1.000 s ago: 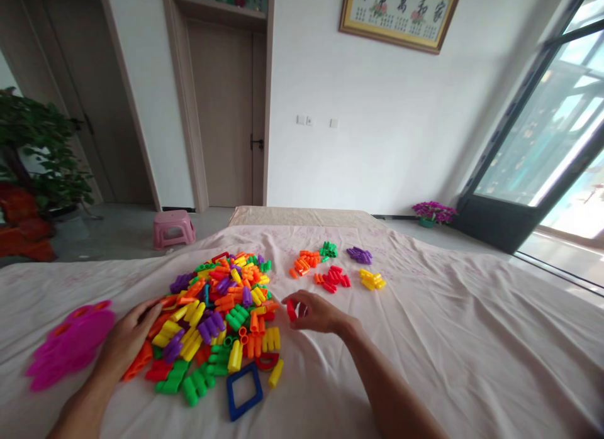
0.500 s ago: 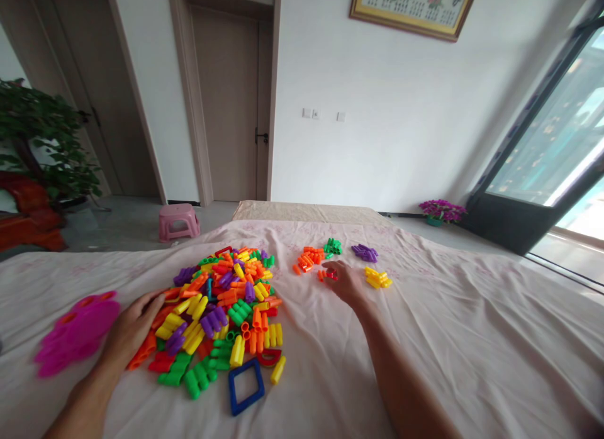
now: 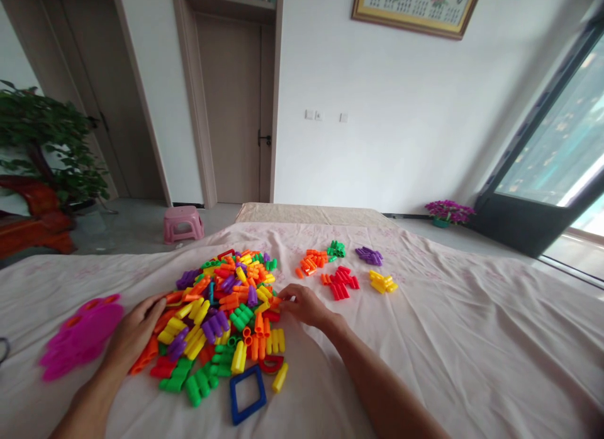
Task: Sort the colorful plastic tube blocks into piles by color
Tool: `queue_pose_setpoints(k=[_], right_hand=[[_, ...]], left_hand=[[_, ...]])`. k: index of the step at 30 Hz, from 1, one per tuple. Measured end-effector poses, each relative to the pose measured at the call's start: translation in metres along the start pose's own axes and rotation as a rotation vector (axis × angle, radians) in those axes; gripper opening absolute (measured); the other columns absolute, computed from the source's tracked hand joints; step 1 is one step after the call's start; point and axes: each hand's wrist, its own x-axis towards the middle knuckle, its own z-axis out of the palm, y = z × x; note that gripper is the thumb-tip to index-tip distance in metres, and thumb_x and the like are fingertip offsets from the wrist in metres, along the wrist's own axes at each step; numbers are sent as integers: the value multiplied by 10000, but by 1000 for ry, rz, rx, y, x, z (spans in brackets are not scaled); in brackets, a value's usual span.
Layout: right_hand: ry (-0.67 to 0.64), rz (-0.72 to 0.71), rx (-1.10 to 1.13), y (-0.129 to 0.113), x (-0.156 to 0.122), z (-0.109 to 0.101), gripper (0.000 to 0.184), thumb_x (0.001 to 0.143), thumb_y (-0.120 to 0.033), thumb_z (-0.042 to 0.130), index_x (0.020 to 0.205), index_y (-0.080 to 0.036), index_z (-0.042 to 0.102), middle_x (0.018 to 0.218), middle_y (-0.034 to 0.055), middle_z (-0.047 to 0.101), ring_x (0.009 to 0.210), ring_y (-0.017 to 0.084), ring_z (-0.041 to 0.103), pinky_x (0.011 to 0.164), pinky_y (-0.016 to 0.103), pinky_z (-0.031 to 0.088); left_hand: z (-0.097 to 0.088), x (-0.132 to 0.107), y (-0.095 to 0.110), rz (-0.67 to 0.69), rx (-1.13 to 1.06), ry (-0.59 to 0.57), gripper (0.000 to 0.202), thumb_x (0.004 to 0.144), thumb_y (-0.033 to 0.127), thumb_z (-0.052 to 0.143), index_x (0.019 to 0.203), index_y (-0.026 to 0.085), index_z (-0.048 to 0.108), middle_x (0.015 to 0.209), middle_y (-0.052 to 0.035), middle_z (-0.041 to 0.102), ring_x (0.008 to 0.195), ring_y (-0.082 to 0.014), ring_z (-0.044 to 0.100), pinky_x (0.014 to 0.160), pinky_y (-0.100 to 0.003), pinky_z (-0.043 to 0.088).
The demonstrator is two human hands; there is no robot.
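Nearest to us, on the near side of the block pile [image 3: 216, 326], lies the blue frame [image 3: 250, 412], flat on the cloth [image 3: 448, 357], and just right of it a lone yellow block [image 3: 280, 377], long axis slanting away from us and to the right. Left of the pile we have the magenta plastic piece [image 3: 82, 341], lying flat. And here's the left hand [image 3: 134, 332], laid along the pile's left flank, back up, fingers reaching away from us onto the blocks; its palm is hidden, so we can't tell whether it grips anything.

Over to the pile's right edge! The right hand [image 3: 306, 305] arches in, wrist low, fingers bent, tips right at an orange block [image 3: 274, 302] that points sideways toward the hand. Touching or pinching? We can't tell.

Beyond the pile, to its right, we see red blocks [image 3: 340, 283] and yellow blocks [image 3: 383, 282], the yellow ones slanting rightward and toward us; farther back, orange blocks [image 3: 313, 261], purple blocks [image 3: 369, 256] and green blocks [image 3: 336, 249].

Well behind the pile, to its left, stands a pink stool [image 3: 183, 222]; far off to its right, a green pot [image 3: 441, 223] holds purple flowers [image 3: 450, 209].
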Motion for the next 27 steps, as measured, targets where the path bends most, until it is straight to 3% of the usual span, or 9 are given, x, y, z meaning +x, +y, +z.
queue_pose_setpoints(k=[4,8,11,14,18,22,27], right_hand=[[101,129,158,5,0,-10,257,913,-385,581,851,-174,713,764,4,676,693,139,613,588,222,444],[358,297,244,19,2,-24,318,889,-456,553,795,-167,648,718,15,649,623,138,621,520,215,450],[521,399,319,34,4,-32,349,846,-497,582,780,-160,645,711,35,656,611,147,631,523,231,479],[604,383,443,46,8,-38,357,783,-511,649,792,-155,661,701,34,655,634,158,641,592,266,522],[632,291,565,56,10,-39,396,698,-464,740,937,-149,713,880,85,733,785,202,692,743,337,556],[655,275,529,63,10,-33,439,690,-383,738,1073,-170,720,1077,121,743,935,244,700,794,368,557],[507,142,289,49,7,-14,302,814,-360,639,1035,-177,735,991,91,753,850,216,687,725,333,544]], left_hand=[[-1,1,-2,-58,-58,-17,569,880,586,460,1251,200,651,1268,-77,710,1203,-266,634,1067,-326,471],[-1,2,-4,-69,-61,-24,569,881,594,460,1254,207,646,1276,-74,704,1212,-265,626,1085,-331,451],[0,4,-7,-73,-77,-29,562,879,596,462,1246,213,646,1285,-68,699,1219,-257,622,1072,-312,459],[0,5,-9,-66,-76,-17,552,872,592,477,1225,209,659,1267,-67,709,1214,-261,627,1058,-306,470],[-1,4,-6,-61,-56,-11,556,876,594,468,1235,211,651,1269,-68,707,1220,-266,624,1067,-329,466],[-3,1,1,-75,-33,-20,557,885,590,447,1237,210,650,1260,-78,709,1211,-279,627,1081,-379,460],[-1,-1,5,-16,-4,16,557,900,567,413,1223,186,660,1236,-96,723,1180,-285,647,1041,-381,500]])
